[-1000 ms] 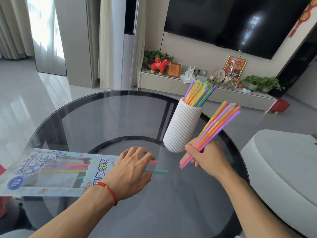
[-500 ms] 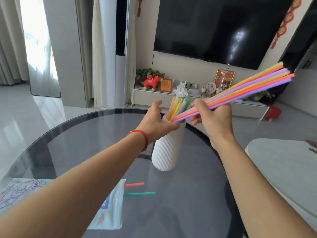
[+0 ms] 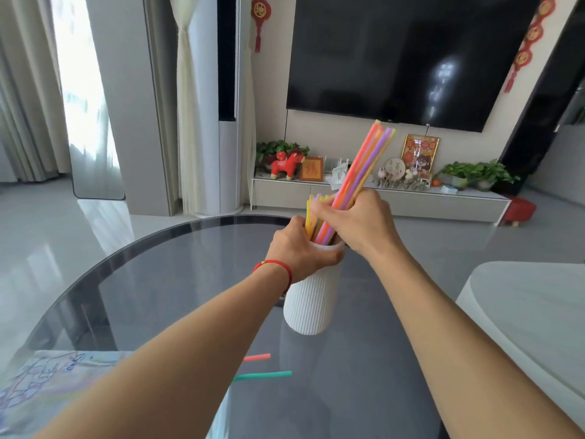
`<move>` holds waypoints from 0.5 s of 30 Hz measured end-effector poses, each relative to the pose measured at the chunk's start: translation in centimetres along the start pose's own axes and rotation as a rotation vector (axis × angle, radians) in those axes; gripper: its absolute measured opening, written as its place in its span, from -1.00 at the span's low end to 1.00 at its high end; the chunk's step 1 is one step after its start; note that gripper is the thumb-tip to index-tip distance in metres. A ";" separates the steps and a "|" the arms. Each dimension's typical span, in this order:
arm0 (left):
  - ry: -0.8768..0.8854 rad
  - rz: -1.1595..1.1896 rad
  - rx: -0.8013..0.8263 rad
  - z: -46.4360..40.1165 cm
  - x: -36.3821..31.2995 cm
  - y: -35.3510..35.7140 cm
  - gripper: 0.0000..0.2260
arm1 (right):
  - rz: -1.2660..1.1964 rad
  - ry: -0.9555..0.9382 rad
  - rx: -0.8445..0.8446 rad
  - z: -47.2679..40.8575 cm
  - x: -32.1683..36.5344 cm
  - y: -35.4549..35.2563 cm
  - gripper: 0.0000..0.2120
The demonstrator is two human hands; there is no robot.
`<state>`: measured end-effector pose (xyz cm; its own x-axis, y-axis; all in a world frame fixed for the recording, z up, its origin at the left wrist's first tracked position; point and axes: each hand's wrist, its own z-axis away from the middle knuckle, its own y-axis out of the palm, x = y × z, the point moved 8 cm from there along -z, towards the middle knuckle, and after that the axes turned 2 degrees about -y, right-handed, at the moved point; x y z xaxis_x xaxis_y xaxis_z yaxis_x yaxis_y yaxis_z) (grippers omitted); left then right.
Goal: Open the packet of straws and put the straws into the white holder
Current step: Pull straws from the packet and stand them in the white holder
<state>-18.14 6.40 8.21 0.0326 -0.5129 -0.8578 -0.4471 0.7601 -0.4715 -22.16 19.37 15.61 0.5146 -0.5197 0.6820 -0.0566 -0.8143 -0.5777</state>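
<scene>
Over the holder's (image 3: 308,304) mouth, your right hand (image 3: 357,223) grips the bundle of straws (image 3: 364,166), tilted up and away to the right with its lower ends entering the opening, while your left hand (image 3: 300,248) clasps the rim, touching the right.

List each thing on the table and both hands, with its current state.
white holder: upright on the glass table, part filled with straws.
bundle of straws: tilted, lower ends entering the holder.
left hand: grips the holder's rim.
right hand: grips the bundle.
red straw: lying loose on the table.
green straw: lying loose.
packet: flat on the table.
</scene>
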 end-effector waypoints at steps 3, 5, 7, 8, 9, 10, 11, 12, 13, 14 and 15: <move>0.009 0.018 0.000 0.2 -0.1 0.2 -0.41 | -0.087 -0.079 -0.121 -0.2 1.8 -1.9 -0.66; 0.012 0.034 0.019 0.3 -0.1 0.2 -0.38 | -0.074 -0.159 -0.223 0.1 2.9 -3.0 -0.66; 0.013 0.049 0.033 0.4 -0.1 0.3 -0.39 | -0.017 -0.231 -0.306 0.4 3.6 -3.8 -0.60; 0.012 0.047 0.028 0.5 -0.1 0.3 -0.41 | 0.026 -0.284 -0.311 0.5 3.8 -3.8 -0.54; 0.011 0.041 0.017 0.5 -0.1 0.2 -0.42 | 0.078 -0.347 -0.271 0.5 4.2 -3.3 -0.49; 0.009 0.037 0.006 0.5 0.0 0.2 -0.43 | 0.133 -0.412 -0.197 0.6 4.5 -2.5 -0.47; 0.006 0.030 -0.001 0.5 0.0 0.1 -0.44 | 0.184 -0.466 -0.108 0.8 4.7 -1.4 -0.47; 0.006 0.023 -0.001 0.4 0.1 0.1 -0.45 | 0.221 -0.499 -0.030 1.1 4.7 -0.4 -0.48; 0.007 0.012 0.004 0.4 0.1 0.1 -0.44 | 0.245 -0.515 0.022 1.4 4.4 0.4 -0.51; 0.007 -0.001 0.011 0.3 0.2 0.2 -0.43 | 0.264 -0.528 0.049 1.7 4.0 1.0 -0.56; 0.007 -0.013 0.018 0.2 0.2 0.2 -0.42 | 0.287 -0.548 0.055 2.1 3.9 1.4 -0.60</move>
<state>-18.00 6.52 7.87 0.0320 -0.5257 -0.8501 -0.4309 0.7602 -0.4863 -18.49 16.79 16.53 0.8509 -0.4954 0.1749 -0.2211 -0.6396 -0.7362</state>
